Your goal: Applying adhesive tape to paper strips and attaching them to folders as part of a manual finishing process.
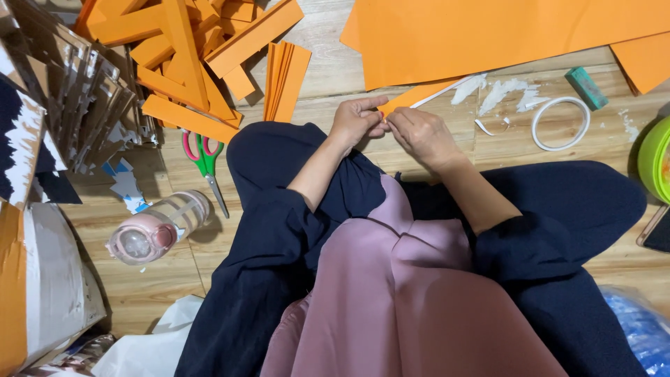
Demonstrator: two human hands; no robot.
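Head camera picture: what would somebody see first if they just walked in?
Probably all the orange: a big orange paper sheet at the top and a heap of cut orange strips at the upper left on the wooden floor. In the middle, the left hand and right hand pinch an orange strip. Left of the knee lie red-and-green scissors and a pink bottle on its side.

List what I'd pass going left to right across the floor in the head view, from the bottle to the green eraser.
Pink water bottle → scissors → stack of orange strips → left hand → right hand, both pinching an orange paper strip → white tape loop → green eraser.
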